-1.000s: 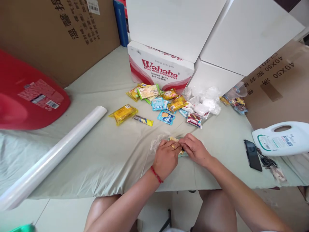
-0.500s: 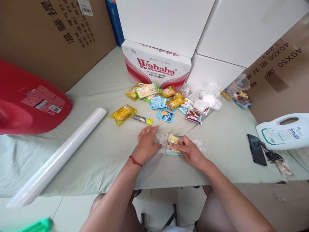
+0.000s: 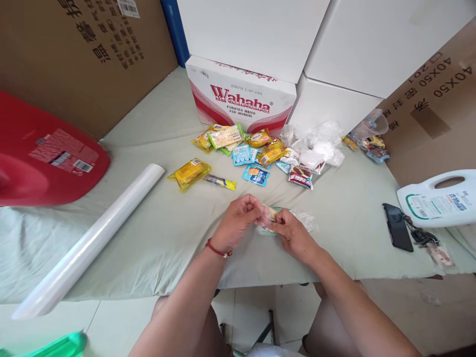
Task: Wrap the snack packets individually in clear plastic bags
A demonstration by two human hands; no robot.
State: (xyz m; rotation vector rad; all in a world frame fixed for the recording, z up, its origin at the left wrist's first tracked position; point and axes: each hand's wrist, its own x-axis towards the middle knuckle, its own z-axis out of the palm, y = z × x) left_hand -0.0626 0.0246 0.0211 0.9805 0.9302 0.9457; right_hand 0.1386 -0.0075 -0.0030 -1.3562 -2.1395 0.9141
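A small yellow snack packet [image 3: 269,212] lies near the table's front edge, half covered by my fingers. Clear plastic film [image 3: 307,221] spreads out from under it on the right. Beneath the packet shows something flat and pale green [image 3: 267,231]. My right hand [image 3: 296,235] is closed on the packet, thumb on top. From the left, my left hand [image 3: 237,220] pinches the film drawn up against the packet's edge; its fingertips nearly meet those of the right hand.
Behind my hands are a pile of wrapped snacks [image 3: 260,153], crumpled clear bags [image 3: 323,144] and a Wahaha carton [image 3: 238,99]. On the left lie a plastic roll [image 3: 96,233] and a red container [image 3: 48,153]. To the right are a phone [image 3: 397,227] and a white jug [image 3: 439,201].
My left hand has moved right and closed on the film, folding it from the left over to the packet. My right hand stays on the packet, which is now more hidden.
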